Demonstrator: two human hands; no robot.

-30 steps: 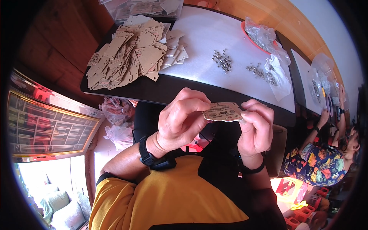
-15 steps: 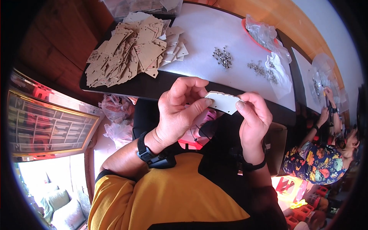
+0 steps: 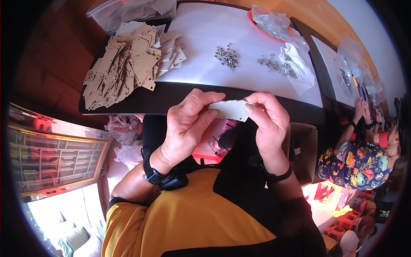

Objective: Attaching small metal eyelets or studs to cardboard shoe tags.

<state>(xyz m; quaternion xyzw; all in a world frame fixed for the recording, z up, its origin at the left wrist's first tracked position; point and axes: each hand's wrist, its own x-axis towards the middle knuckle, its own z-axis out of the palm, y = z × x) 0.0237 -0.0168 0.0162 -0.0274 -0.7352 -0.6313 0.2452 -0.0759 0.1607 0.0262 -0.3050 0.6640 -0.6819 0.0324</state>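
Note:
My left hand [image 3: 186,124] and my right hand [image 3: 267,122] both pinch one flat pale card tag [image 3: 229,110] with a wavy edge and small holes, held just in front of the table's dark front edge [image 3: 180,92]. Fingertips of both hands cover its ends. A heap of similar tan card tags [image 3: 124,68] lies on the table at the far left. Small piles of silvery metal eyelets [image 3: 227,55] and more eyelets [image 3: 272,63] sit on the white tabletop beyond my hands.
A crumpled clear plastic bag [image 3: 295,64] lies right of the eyelets; an orange dish with plastic [image 3: 274,23] sits behind. Another person in a flowered garment [image 3: 355,156] works at the right. A wire rack [image 3: 51,158] stands low on the left.
The card tag has been turned in my hands: its brown printed side showed a second ago, its pale side faces up now. Both hands stay close together at the table edge.

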